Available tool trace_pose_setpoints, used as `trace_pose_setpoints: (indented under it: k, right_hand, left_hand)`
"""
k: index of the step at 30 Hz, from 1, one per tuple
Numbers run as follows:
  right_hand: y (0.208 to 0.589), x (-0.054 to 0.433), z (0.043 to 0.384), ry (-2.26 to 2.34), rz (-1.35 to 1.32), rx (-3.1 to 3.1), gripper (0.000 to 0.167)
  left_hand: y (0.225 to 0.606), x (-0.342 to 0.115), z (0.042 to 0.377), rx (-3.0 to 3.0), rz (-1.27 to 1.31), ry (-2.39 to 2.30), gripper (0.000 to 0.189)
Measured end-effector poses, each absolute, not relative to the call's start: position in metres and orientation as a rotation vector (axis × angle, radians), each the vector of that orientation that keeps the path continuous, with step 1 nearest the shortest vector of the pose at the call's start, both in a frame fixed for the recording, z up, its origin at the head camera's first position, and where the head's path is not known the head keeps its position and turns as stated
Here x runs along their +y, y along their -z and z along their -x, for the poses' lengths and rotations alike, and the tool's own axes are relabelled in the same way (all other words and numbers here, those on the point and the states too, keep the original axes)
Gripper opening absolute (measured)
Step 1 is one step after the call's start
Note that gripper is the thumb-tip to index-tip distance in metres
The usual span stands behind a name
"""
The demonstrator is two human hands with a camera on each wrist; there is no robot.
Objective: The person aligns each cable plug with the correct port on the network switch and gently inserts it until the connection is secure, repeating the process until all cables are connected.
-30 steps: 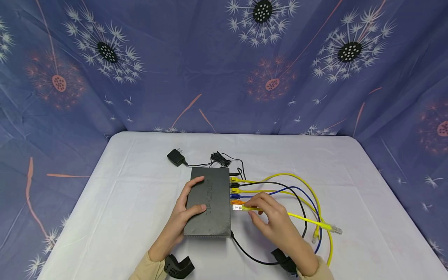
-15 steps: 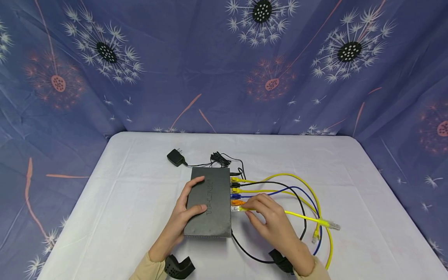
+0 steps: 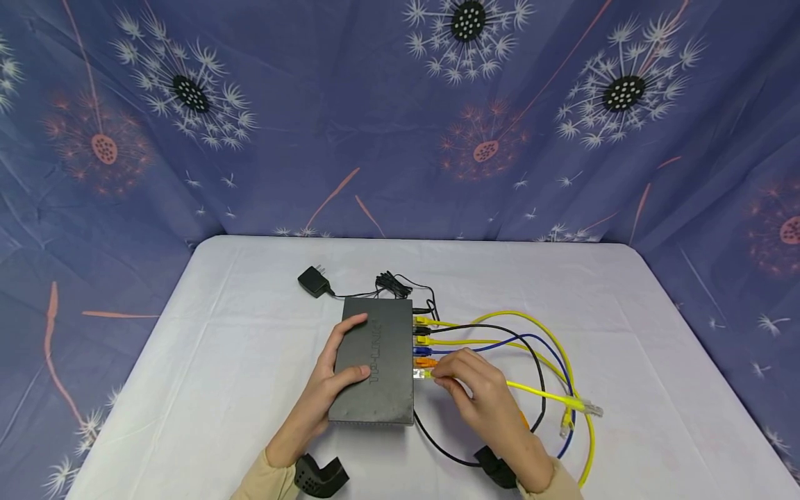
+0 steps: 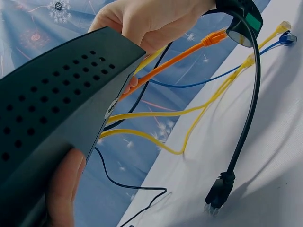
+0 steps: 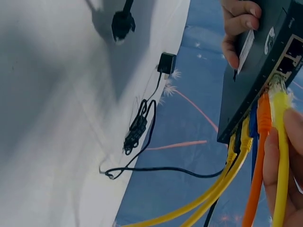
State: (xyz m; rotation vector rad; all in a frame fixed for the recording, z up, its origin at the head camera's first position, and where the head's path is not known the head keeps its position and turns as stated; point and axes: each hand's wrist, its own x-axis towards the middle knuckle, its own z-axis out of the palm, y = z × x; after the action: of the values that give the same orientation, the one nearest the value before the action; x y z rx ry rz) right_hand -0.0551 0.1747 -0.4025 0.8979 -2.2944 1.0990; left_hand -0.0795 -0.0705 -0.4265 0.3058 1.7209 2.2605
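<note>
A black TP-LINK network switch (image 3: 392, 347) is gripped by my left hand (image 3: 315, 392), its thumb on the top face. In the right wrist view, fingers of that hand lie against the underside. My right hand (image 3: 484, 399) pinches a yellow network cable just behind its clear plug (image 5: 277, 85). The plug's tip is at a port opening on the switch's right side, with some of its clear body showing. Beside it, an orange plug (image 3: 426, 362), a blue plug (image 3: 422, 351), a black plug and two yellow plugs (image 3: 422, 340) sit in the row of ports.
A black power adapter (image 3: 314, 281) and its bundled cord (image 3: 392, 283) lie behind the switch. Loose yellow, blue and black cables loop over the white table (image 3: 250, 312) to the right. Two free yellow cable ends (image 3: 590, 407) lie there. A patterned blue cloth (image 3: 350, 104) hangs behind.
My right hand has moved slightly left and down, and the yellow cable's plug has shifted from overlapping the switch's edge to the port opening. The switch has shifted slightly right.
</note>
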Motion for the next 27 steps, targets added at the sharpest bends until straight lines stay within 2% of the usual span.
trace_pose_setpoints:
  k: [4, 12, 20, 27]
  right_hand:
    - [0.404, 0.171, 0.055, -1.103, -0.893, -2.233, 0.031]
    - [0.406, 0.167, 0.059, -1.089, -0.883, -2.128, 0.022]
    - [0.405, 0.17, 0.061, -1.107, -0.872, -2.157, 0.033]
    - [0.404, 0.174, 0.058, -1.119, -0.795, -2.246, 0.028]
  left_hand:
    - [0.426, -0.07, 0.078, 1.75, -0.298, -2.245, 0.07]
    - [0.423, -0.066, 0.079, 1.812, -0.28, -2.209, 0.067]
    - [0.423, -0.063, 0.081, 1.861, -0.286, -2.221, 0.067]
    - [0.426, -0.058, 0.083, 1.818, -0.264, -2.282, 0.067]
